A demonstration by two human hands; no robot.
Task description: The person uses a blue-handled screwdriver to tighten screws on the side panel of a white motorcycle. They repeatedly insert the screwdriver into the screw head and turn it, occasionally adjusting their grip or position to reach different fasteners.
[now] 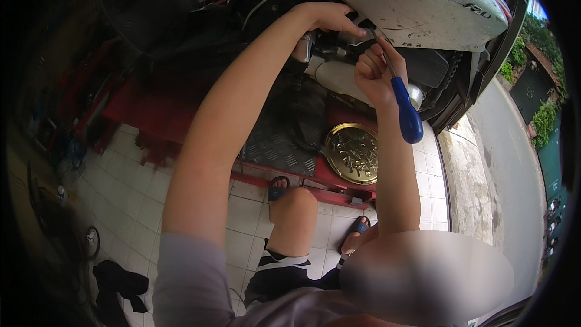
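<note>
My right hand [378, 72] is closed on the metal shaft of a screwdriver with a blue handle [407, 115]; the handle hangs down over my wrist. The shaft runs up to the lower edge of a scuffed silver-white motorbike side panel [417, 6], where the tip is hard to make out. My left hand [330, 18] reaches under that same edge, its thumb stretched toward the upper end of the shaft. Its other fingers are mostly hidden by the panel. Below my hands are a pale rounded engine or exhaust part [339, 77] and dark frame parts.
On the red lift platform [254, 177] stands a round gold-coloured tray [331, 145] with many small metal parts. A black textured mat [275, 148] lies beside it. White floor tiles [242, 218] stretch below; a dark cloth [118, 281] lies lower left. A road [514, 151] runs outside at right.
</note>
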